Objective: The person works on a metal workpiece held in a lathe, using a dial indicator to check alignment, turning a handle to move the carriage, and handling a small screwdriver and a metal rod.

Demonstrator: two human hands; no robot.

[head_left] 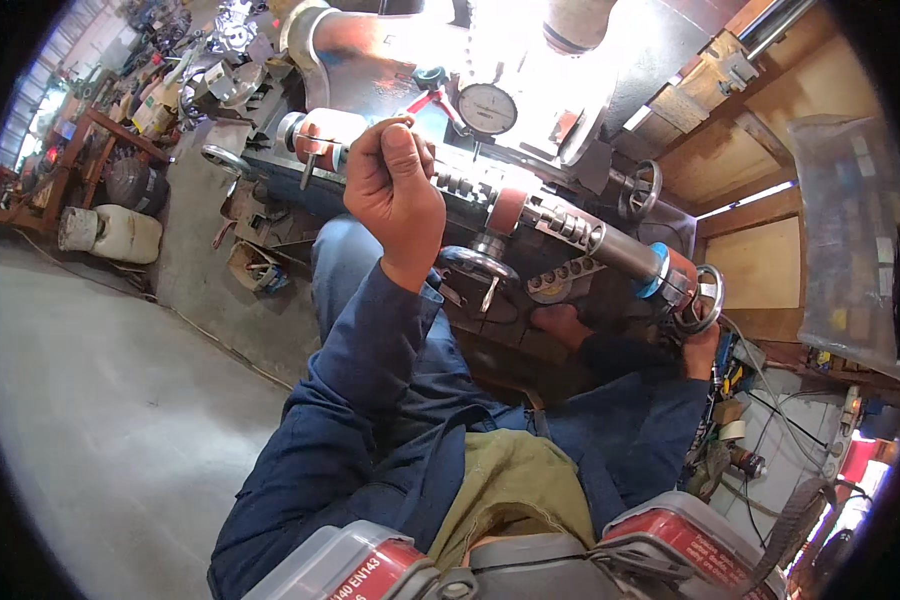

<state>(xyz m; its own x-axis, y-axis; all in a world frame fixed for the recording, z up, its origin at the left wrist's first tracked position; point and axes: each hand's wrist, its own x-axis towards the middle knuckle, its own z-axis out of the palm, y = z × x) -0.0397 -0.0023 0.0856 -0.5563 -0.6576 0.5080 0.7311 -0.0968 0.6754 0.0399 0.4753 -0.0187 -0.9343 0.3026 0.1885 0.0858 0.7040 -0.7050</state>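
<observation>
My left hand [397,195] is raised, fingers curled and thumb pressed to them; what it holds, if anything, is hidden. Just beyond it are a round dial gauge [487,108] on a red stand [432,101] and a long horizontal shaft assembly [590,235] with stepped, slotted sections and reddish collars [507,210]. A handwheel [478,265] with a handle sits below the middle collar. My right hand [699,342] is low at the shaft's right end, closed on the rim of a metal handwheel [710,298], partly hidden behind it.
Grey machine body [390,45] behind the shaft; wooden panelling [755,265] and a plastic-covered board [842,240] at right. Left are cluttered metal parts [220,85], a white jug [127,235] and concrete floor [90,370]. A bare foot [560,322] shows under the machine; cables lie lower right.
</observation>
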